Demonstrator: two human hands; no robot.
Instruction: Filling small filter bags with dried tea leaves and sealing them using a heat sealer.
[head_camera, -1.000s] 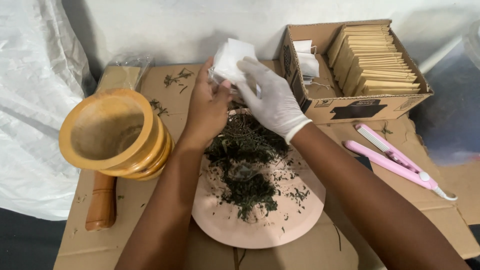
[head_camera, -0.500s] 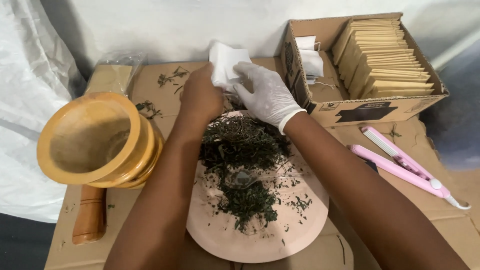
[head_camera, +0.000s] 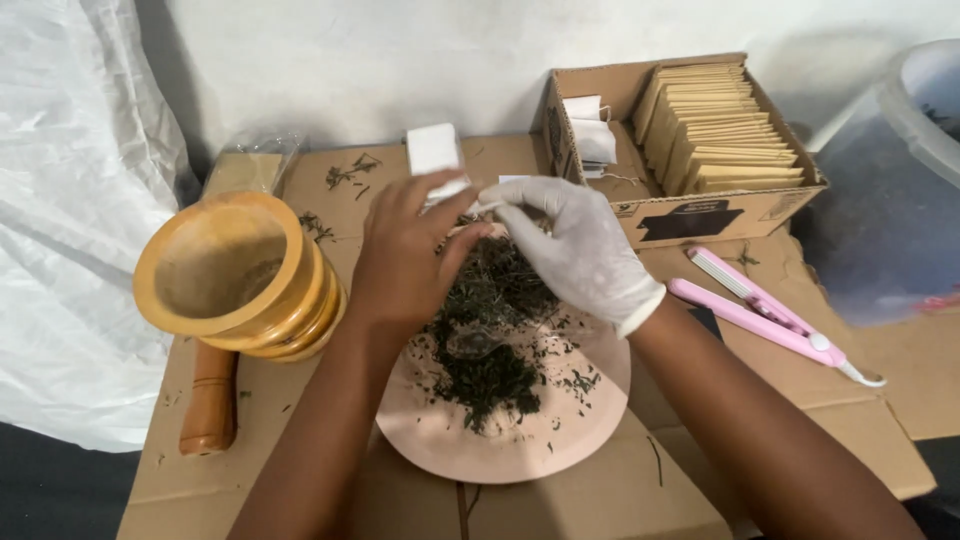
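Above the pink plate (head_camera: 440, 440) of dried herbs (head_camera: 490, 330), bare left hand (head_camera: 405, 255) and gloved right hand (head_camera: 575, 245) both pinch a small white sachet (head_camera: 436, 152), fingers closed on its lower edge.

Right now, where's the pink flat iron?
In the head view the pink flat iron lies on the cardboard at the person's right, just in front of the open box of tan envelopes and right of the pink plate.
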